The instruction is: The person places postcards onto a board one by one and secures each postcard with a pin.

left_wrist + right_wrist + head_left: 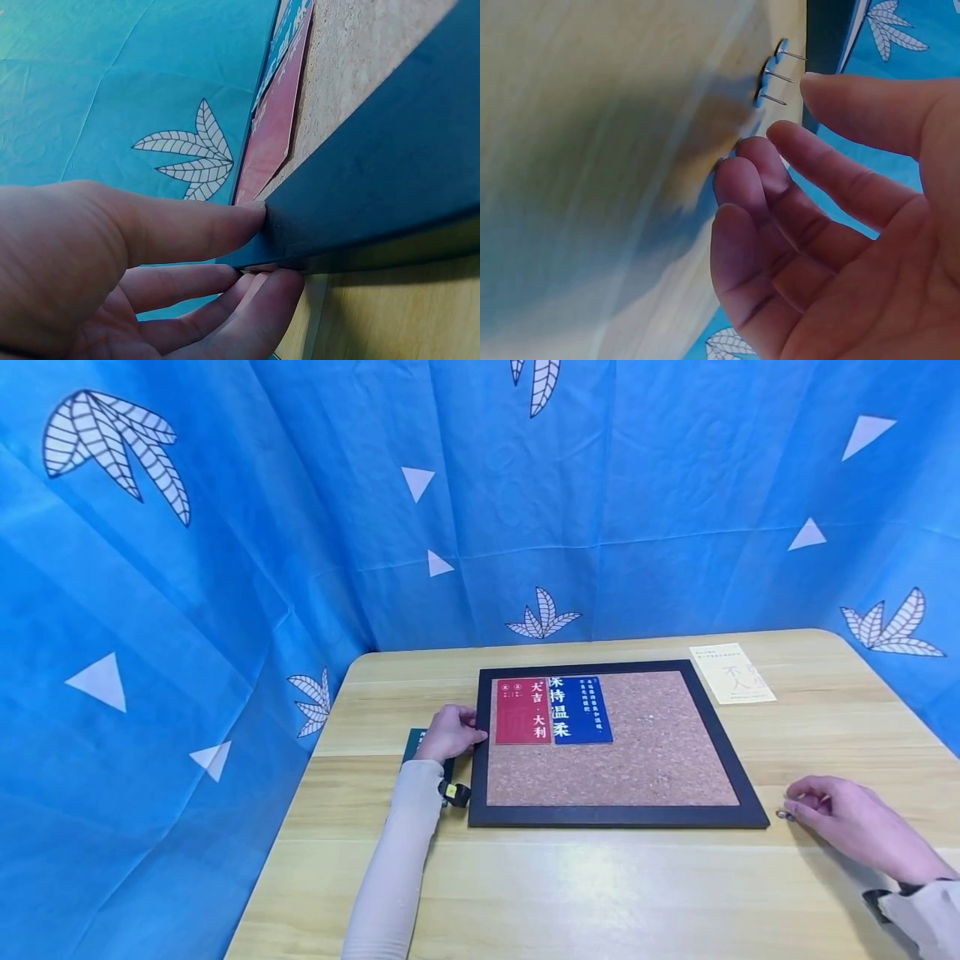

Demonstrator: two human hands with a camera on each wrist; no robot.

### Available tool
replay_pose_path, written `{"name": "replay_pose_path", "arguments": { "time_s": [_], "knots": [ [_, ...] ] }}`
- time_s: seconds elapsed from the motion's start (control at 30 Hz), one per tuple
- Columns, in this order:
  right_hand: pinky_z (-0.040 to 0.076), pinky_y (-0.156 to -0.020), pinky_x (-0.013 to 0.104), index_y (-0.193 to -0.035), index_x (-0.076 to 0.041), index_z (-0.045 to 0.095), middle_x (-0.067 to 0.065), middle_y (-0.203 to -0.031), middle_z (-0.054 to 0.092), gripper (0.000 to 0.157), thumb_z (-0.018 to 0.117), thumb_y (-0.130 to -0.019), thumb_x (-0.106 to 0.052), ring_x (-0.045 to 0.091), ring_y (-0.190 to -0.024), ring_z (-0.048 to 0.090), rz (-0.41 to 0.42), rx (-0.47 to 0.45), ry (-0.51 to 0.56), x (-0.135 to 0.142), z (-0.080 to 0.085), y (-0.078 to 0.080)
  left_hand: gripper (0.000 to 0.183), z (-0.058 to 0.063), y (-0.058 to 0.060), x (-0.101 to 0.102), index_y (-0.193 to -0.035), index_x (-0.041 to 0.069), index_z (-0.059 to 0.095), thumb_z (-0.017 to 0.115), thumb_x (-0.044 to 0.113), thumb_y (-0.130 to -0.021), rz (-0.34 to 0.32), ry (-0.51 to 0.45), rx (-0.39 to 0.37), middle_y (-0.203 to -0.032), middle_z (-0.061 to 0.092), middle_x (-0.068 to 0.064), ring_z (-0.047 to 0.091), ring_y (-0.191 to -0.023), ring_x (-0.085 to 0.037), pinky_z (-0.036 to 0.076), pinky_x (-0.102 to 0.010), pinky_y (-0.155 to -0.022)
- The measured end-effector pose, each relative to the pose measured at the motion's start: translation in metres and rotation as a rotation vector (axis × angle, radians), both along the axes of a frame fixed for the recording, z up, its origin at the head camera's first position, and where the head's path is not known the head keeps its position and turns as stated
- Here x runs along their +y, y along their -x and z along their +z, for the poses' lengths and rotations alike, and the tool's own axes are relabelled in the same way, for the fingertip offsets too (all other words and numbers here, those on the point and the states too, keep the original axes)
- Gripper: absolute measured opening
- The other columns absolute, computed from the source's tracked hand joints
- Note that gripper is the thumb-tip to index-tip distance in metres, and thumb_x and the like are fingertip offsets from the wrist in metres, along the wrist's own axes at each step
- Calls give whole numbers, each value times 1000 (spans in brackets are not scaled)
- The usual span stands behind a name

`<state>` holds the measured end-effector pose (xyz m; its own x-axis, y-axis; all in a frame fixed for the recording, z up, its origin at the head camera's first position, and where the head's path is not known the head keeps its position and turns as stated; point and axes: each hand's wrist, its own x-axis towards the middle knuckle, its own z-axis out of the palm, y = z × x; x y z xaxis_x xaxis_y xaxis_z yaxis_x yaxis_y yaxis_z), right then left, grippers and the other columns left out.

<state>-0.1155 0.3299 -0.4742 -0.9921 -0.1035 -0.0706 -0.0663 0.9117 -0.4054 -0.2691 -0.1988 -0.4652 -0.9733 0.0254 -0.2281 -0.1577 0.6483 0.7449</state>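
My left hand [448, 735] pinches the left side of a black-framed cork board [645, 760]; in the left wrist view its thumb [225, 232] lies on the frame and the fingers bend against the outer edge. On the cork, a red card [522, 712] and a blue card [582, 710] lie side by side at the upper left. My right hand [855, 818] hovers right of the board, fingers loosely bent and holding nothing. Just beyond its fingertips, three thumbtacks [769, 73] lie on their heads, points up.
A dark green card [415, 744] lies partly under my left hand and wrist. Past the board's upper right corner is a pale yellow card [732, 673]. The wooden table [585, 893] has a blue patterned cloth [487, 510] hanging behind it and on its left.
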Motion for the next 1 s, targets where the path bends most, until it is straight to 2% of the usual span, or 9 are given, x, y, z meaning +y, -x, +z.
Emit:
{"name": "replay_pose_path", "arguments": {
  "time_s": [0.2,0.5,0.8,1.0],
  "knots": [
    [40,-58,23,-97,-2,73,-2,-80,66,14,69,-98,-16,4,-68,47,-2,-11,4,-4,-2,0,46,-1,2,-2,-136,5,66,78,11,-92,7,-8,-8,-119,69,-13,71,-91,-21,63,-35,-83],
    [35,-57,24,-91,-4,74,-1,-78,65,14,69,-98,-16,10,-67,46,-13,-9,-15,-6,-1,-4,46,1,0,-1,-136,5,66,77,13,-93,-4,2,5,-120,69,-13,71,-92,-20,63,-35,-83],
    [36,-57,24,-93,-3,75,2,-84,71,13,67,-99,-12,7,-68,46,-19,-3,-29,-6,2,-7,45,2,0,0,-136,4,66,77,12,-93,-9,-3,-3,-120,69,-14,71,-92,-21,63,-34,-82],
    [41,-58,23,-96,0,75,3,-85,71,8,71,-94,-7,1,-69,48,5,12,-20,-1,0,-11,45,2,0,-1,-136,4,66,77,12,-93,-10,1,-4,-121,70,-14,71,-93,-21,63,-35,-83]
  ]
}}
